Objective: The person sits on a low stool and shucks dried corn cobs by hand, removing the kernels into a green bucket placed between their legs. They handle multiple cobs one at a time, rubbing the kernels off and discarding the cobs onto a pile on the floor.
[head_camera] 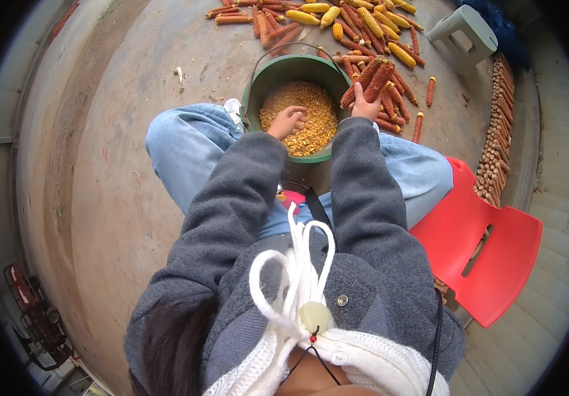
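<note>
A green bucket point(309, 159) with a wire handle stands between my knees, partly filled with loose yellow corn kernels point(306, 119). Over the kernels hovers my left hand point(288, 123), fingers spread and slightly curled, with nothing visible in it. At the bucket's right rim, my right hand point(365, 104) grips reddish-brown bare corn cobs point(379, 81); at least two show, side by side and tilted up to the right. The palm side of that grip is hidden.
Beyond the bucket lies a pile of bare cobs point(264, 29) mixed with yellow ears of corn point(369, 22). A pale plastic stool point(467, 37) stands at the far right. Beside my right knee is a red plastic chair point(497, 257). Stacked cobs point(497, 133) line the right wall.
</note>
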A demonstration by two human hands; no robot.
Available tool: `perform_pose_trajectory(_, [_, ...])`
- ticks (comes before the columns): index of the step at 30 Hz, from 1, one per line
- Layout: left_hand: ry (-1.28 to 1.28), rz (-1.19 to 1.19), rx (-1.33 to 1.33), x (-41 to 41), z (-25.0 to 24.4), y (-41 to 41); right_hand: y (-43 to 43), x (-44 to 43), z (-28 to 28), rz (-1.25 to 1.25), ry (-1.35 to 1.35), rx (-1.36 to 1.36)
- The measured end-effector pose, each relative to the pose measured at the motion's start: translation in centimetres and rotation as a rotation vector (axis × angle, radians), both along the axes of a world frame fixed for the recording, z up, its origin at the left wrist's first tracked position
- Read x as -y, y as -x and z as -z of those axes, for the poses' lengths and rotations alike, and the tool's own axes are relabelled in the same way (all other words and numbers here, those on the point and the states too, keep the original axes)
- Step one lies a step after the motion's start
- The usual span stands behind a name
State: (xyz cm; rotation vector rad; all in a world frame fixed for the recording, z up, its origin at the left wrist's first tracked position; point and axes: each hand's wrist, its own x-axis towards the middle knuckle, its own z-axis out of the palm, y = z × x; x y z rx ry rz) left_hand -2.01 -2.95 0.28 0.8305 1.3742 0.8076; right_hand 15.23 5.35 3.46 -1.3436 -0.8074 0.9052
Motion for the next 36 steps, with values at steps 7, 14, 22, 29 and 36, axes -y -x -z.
perform_pose_trajectory(7, [0.064,-0.075,-0.021,-0.3,-0.3,0.9,-2.7,-1.5,-1.7,0.373,-0.103,0.415])
perform_pose_trajectory(14, [0.046,-0.127,0.003,-1.7,-0.9,1.0,-2.4,-2.2,-1.5,0.353,-0.124,0.292])
perform_pose_trajectory(22, [0.014,-0.246,0.038,-4.3,-0.5,0.9,-1.9,-7.8,-1.1,0.291,-0.179,0.270])
perform_pose_trajectory(29, [0.116,-0.362,0.185,-7.4,1.7,0.4,-2.2,-18.0,0.7,0.094,-0.055,0.440])
perform_pose_trajectory(36, [0.311,-0.746,0.662,-10.1,5.9,1.1,3.0,-32.4,3.7,-0.683,-0.020,0.916])
